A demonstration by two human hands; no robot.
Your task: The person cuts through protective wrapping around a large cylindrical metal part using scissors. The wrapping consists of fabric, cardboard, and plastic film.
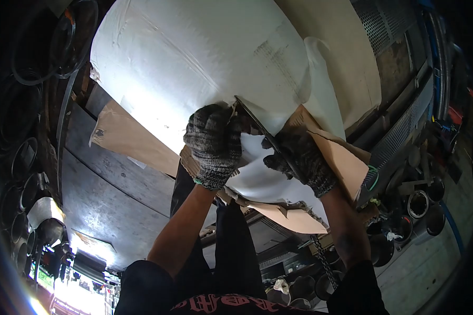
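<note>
Since I'm watching remotely, I'd log the step in hand, as a judgement, as handling a narrow dark strip (260, 126) at the torn opening of a big white wrapping sheet (194, 58). Strip is slanted, far end to the left, near end to the right, between both gloved hands. Right hand (302, 155) has it: fingers bent round the strip, narrow grip. Left hand (211, 142) is closed too, fingers curled in, right beside the strip's far end; can't tell whether it pinches the strip, the wrapping edge or both. Brown corrugated cardboard (190, 161) shows just under the left hand.

Next move, my call: needs a steady right grip and the left fingers kept off the strip's edge, in case it's sharp; can't confirm that from here. The torn layers look floppy, so they could fold or snag.

Around it: brown paper flap (341, 163) raised on the right, torn brown piece (289, 217) on the near side, brown paper sheet (129, 137) poking out left over grey metal plates (102, 181). Perforated metal sheet (411, 116) far right, cut pipes (435, 219) right, chain (325, 262) near side.
</note>
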